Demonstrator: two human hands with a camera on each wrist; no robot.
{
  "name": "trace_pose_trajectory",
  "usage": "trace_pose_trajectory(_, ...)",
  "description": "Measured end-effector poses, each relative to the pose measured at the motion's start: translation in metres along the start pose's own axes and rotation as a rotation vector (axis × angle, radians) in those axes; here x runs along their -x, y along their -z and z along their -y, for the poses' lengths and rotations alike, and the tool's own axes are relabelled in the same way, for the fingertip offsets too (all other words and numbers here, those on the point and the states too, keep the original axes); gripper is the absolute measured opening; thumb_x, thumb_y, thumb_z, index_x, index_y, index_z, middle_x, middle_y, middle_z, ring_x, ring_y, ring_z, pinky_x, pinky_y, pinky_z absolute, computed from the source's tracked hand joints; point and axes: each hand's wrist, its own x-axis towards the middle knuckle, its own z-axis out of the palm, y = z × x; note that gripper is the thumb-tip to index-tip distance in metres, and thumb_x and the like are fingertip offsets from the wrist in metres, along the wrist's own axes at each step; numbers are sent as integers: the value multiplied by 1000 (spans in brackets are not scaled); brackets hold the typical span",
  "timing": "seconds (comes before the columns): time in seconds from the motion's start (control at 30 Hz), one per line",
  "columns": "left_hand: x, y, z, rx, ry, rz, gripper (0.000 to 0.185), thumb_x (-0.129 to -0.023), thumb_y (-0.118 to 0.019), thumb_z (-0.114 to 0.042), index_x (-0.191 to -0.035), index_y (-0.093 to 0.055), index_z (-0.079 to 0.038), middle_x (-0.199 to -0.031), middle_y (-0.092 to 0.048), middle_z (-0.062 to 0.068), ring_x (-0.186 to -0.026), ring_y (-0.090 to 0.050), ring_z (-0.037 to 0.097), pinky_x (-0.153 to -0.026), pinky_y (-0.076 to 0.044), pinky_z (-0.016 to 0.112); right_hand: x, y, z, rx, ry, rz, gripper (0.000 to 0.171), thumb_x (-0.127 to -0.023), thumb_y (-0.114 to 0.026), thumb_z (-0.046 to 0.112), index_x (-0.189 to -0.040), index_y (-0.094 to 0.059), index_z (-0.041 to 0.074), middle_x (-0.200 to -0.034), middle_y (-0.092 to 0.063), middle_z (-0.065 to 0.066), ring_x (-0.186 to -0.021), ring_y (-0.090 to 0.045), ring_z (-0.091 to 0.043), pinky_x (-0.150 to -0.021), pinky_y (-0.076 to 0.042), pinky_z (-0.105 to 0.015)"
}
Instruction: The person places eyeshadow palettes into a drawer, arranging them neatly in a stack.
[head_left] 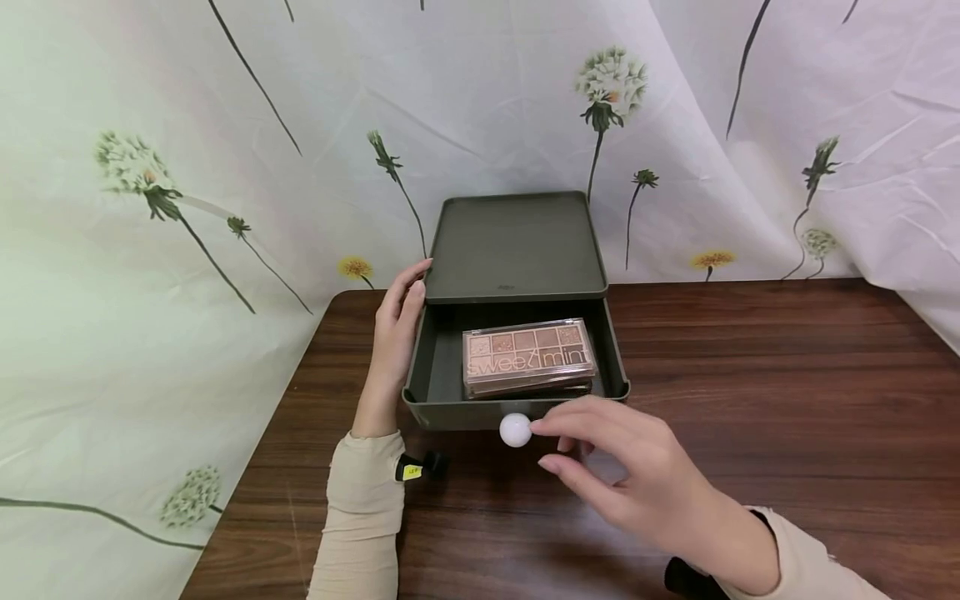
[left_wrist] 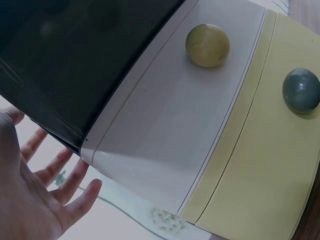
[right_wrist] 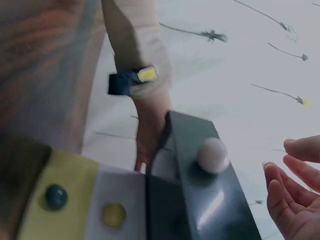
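A dark green drawer unit (head_left: 517, 250) stands at the back of the table, its top drawer (head_left: 450, 412) pulled out. In the drawer lies a clear-lidded eyeshadow palette (head_left: 528, 357). My left hand (head_left: 401, 321) lies flat against the unit's left side, fingers straight (left_wrist: 35, 200). My right hand (head_left: 570, 446) hovers at the drawer's front with loosely extended fingers. Its fingertips are right beside the white round knob (head_left: 515, 430). In the right wrist view the knob (right_wrist: 212, 155) and my right hand (right_wrist: 295, 195) show a small gap. Below are a white drawer (left_wrist: 165, 140) and a yellow drawer (left_wrist: 260, 165).
The unit rests on a dark wood table (head_left: 750, 400), whose left edge runs close to my left arm. A white cloth (head_left: 187, 167) printed with dandelions hangs behind and to both sides. The white drawer has a yellow knob (left_wrist: 207, 45), the yellow one a grey-green knob (left_wrist: 301, 90).
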Motion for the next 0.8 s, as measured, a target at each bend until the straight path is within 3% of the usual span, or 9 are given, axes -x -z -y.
trace_pose_trajectory(0.3,0,0,0,-3,0,-5,42,-107,-44,-26,-144,-51,-8,-148,-46,4,-135,-41,15,-110,-32,39,25,-19,-5,-34,-132,11,20,-99,-63,17,-112,-66,2,-93,-66,-1,-74,-58,-6,-67,-49,-16)
trace_pose_trajectory(0.53,0,-1,0,-2,-4,-8,42,-106,-44,-26,-143,-52,-8,-147,-47,4,-135,-41,14,-109,-32,37,37,-29,-10,-21,-235,39,32,-100,-60,20,-125,-59,0,-96,-71,-3,-75,-64,-7,-70,-51,-17)
trace_pose_trajectory(0.63,1,-2,-5,-3,1,-6,42,-106,-44,-24,-144,-51,-7,-147,-47,5,-135,-41,14,-109,-33,36,39,-34,-13,12,-249,47,33,-101,-59,21,-128,-58,2,-97,-72,-3,-75,-64,-7,-70,-51,-17)
trace_pose_trajectory(0.8,0,-1,-1,-8,-5,-9,41,-107,-44,-25,-143,-52,-8,-147,-47,2,-135,-41,13,-109,-32,38,41,-38,-19,59,-251,41,33,-101,-59,22,-128,-59,4,-101,-73,-5,-75,-66,-7,-70,-52,-17)
